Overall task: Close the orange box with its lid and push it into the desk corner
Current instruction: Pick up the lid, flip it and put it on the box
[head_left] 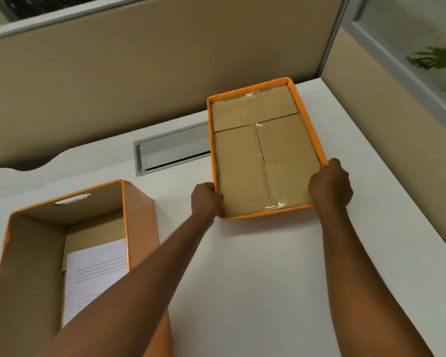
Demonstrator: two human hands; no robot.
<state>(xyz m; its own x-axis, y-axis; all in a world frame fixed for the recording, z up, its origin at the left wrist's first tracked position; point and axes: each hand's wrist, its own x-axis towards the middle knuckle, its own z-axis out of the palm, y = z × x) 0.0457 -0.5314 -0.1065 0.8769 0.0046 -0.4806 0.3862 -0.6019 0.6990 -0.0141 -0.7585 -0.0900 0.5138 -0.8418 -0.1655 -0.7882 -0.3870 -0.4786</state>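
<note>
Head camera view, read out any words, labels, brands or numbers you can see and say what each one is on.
No text here can be quoted.
White printed paper sheet inside the open orange cardboard box: several lines of print, too blurred to read.
Upturned orange cardboard lid, held by both hands: no writing visible.

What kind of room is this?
Probably an office cubicle. A white desk sits in a corner of beige partition walls, with a metal cable slot set into it and printed paper in the orange box.
</note>
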